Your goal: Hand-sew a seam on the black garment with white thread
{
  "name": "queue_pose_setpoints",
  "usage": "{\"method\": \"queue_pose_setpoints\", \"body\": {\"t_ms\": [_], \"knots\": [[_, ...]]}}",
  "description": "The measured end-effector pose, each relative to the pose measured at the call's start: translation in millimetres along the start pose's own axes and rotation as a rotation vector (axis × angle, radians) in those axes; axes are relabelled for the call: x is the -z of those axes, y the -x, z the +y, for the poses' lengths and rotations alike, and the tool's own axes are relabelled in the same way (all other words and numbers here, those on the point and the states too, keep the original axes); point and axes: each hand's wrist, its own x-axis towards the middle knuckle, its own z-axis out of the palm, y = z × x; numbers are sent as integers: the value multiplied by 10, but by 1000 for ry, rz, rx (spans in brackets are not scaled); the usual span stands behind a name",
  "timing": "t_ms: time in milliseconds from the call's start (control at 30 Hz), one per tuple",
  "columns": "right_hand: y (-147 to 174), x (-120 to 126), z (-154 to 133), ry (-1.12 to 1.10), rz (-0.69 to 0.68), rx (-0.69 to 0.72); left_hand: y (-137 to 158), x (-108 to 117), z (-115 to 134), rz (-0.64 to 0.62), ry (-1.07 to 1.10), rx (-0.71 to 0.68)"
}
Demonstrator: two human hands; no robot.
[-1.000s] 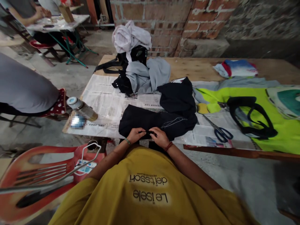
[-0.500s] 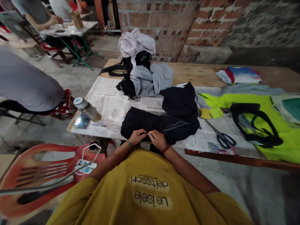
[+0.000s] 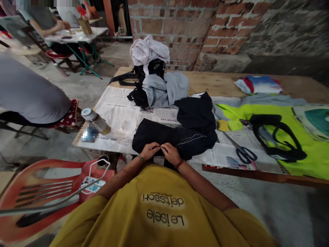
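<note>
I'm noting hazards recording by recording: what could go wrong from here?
The loose pale thread on the dark cloth, close to the right hand, might tangle or snag. The scissors lie by the table's near edge, handles toward it, and could be knocked off. The bottle near the table's left end might fall if bumped.

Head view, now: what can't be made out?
All in the head view:
Whatever is between the fingertips of the bare left hand and bare right hand, at the near edge of the dark navy cloth: too small, covered by fingers.
The blue-white item beside the clear bottle with a pale blue-topped lid: pixelated.
Far side of the green-and-white piece: cut off by the right edge.
Print on the white newspaper sheets: too small.
</note>
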Motion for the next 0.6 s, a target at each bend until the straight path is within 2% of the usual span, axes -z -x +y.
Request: {"method": "queue_pose_setpoints", "body": {"t_ms": [133, 300, 400, 600], "knots": [[-5, -4, -11, 64, -6, 51, -4, 1, 16, 7, 2, 6], [-33, 31, -107, -10, 57, 16, -31, -12, 37, 30, -16, 35], [-60, 65, -175, -78, 50, -76, -38, -10, 51, 22, -10, 43], [-124, 48, -233, -267, 92, -368, -33, 2, 58, 3, 42, 71]]}}
